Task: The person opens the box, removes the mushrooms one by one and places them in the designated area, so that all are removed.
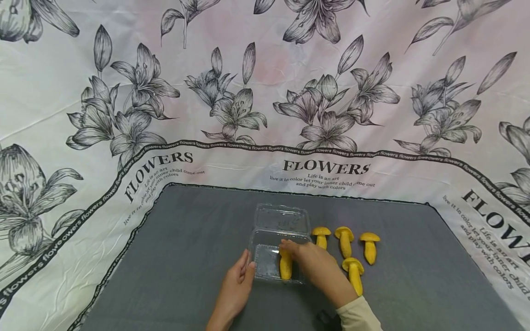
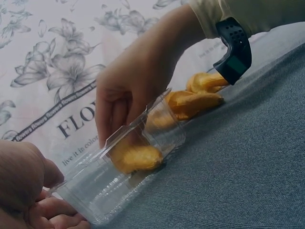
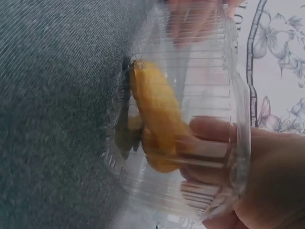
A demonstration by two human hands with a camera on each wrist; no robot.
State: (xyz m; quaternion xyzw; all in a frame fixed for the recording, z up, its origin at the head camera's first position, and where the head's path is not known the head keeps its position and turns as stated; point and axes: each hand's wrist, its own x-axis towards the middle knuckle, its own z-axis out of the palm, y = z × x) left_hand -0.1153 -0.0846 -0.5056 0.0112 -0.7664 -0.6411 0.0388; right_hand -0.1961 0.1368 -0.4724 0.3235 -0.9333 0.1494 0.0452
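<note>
A clear plastic clamshell box [image 1: 265, 259] sits on the grey cloth with its lid [image 1: 282, 218] folded back. My left hand [image 1: 236, 285] grips the box's left side, thumb near the rim and fingers outside. Inside the box, toward its right side, lies a yellow mushroom [image 1: 285, 266], its stem pointing toward me. My right hand [image 1: 320, 266] reaches in over the right rim and pinches the mushroom's cap end. Through the clear wall in the right wrist view, the fingers [image 3: 209, 129] show against the yellow mushroom [image 3: 159, 105].
Right of the box lie several more yellow mushrooms, one near its upper right corner [image 1: 321, 241], one far right [image 1: 370, 248], and one beside my right forearm [image 1: 354, 273]. A dark wristband [image 2: 233, 52] is on the right wrist. Flower-printed cloth [image 1: 232, 170] borders the grey surface.
</note>
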